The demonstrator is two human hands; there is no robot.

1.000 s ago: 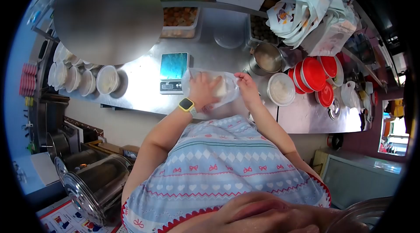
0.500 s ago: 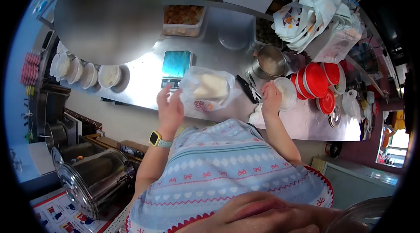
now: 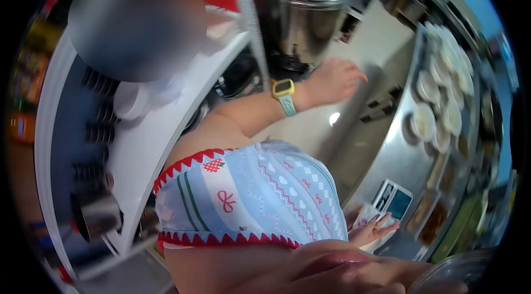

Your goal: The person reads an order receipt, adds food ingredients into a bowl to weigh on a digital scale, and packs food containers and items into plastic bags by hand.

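My left hand (image 3: 333, 81), with a yellow watch (image 3: 283, 87) on a pale green strap at the wrist, hangs in the air over the floor. Its fingers are loosely bent and hold nothing that I can see. Low on the right, my right hand (image 3: 373, 231) has its fingers spread, by the white plastic bag (image 3: 365, 214). Whether it touches the bag I cannot tell. Just beyond lies the digital scale (image 3: 398, 204) with a blue-green top, on the metal counter (image 3: 381, 164). The block in the bag is hidden.
Several white tubs (image 3: 426, 122) stand along the counter, near trays of food (image 3: 434, 222). A large lidded steel pot (image 3: 304, 17) stands ahead. On the left, a white counter (image 3: 160, 111) carries a white container (image 3: 131, 100) and a steel pot (image 3: 97, 216).
My view has swung left, away from the counter, which now sits at the right. The left hand has moved off the bag's side. My right hand, closed before, now has spread fingers near the bag.
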